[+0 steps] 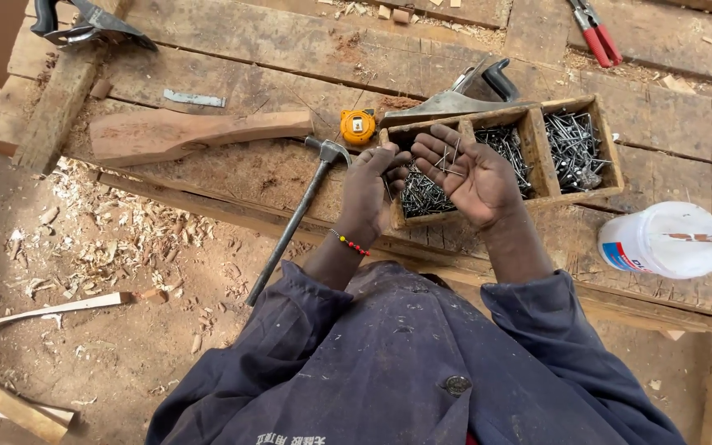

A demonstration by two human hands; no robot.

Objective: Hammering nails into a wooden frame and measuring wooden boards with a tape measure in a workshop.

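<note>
A wooden tray (537, 156) with three compartments full of nails stands on the workbench. My right hand (471, 177) lies palm up over its left compartment, with a few nails (448, 161) resting across the fingers. My left hand (372, 189) hovers just left of it, fingertips pinched together at the tray's left edge near those nails; I cannot tell whether it pinches one. A beaded bracelet (349, 243) circles my left wrist.
A steel hammer (298, 214) leans off the bench edge left of my hands. A yellow tape measure (358, 126), a shaped wooden piece (183, 132), a hand plane (463, 95), red pliers (597, 35) and a white tub (661, 241) with a stick lie around. Shavings litter the floor.
</note>
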